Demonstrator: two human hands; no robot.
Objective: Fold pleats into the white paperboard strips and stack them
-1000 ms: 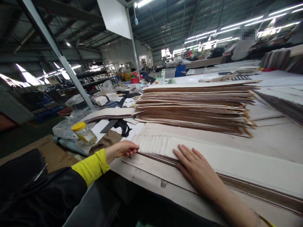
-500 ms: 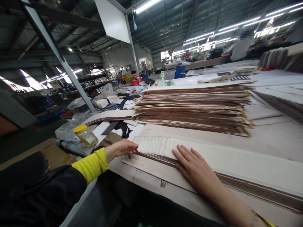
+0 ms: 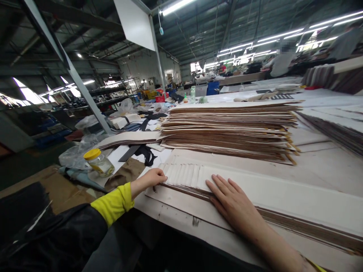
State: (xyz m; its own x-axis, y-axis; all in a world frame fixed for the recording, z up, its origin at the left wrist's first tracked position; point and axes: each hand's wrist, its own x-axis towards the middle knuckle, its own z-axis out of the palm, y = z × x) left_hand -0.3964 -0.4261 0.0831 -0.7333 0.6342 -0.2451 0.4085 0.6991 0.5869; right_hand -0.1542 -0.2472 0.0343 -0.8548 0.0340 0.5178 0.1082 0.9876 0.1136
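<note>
In the head view, I see the left hand (image 3: 155, 176) at the left end of the near stack (image 3: 283, 192), a pile of long, flat strips with a white top face and brown edges. Its fingers are drawn together, thumb against fingertips, and closed on the near corner at that end; how many layers lie between them I cannot tell. The right hand (image 3: 234, 200) is open, palm down, its fingers slightly spread and laid on the white top of the same stack, to the right of a series of short, stepped ends (image 3: 184, 174) that overlap like shingles. The near stack lies on the pale surface (image 3: 317, 160), slanting from the left hand toward the near right, where it runs under the right forearm's far side and out of view. Beyond it lies the far stack (image 3: 227, 130), taller and brown-edged, with yellowish tips at its right end; a curved bundle of strips (image 3: 130, 137) extends from its left end. On the far left of the hands I note a clear jar (image 3: 100, 163) with a yellow lid, tilted, beside a brown cloth (image 3: 126, 174), with crumpled clear plastic (image 3: 76, 155) behind the jar. A black scrap (image 3: 146, 154) lies between the brown cloth and the far stack. Two small bottles (image 3: 193, 94) stand beyond the far stack, and a grey-edged stack (image 3: 337, 126) lies at right. In the background, a person in a pale top (image 3: 280, 65) is near another table.
</note>
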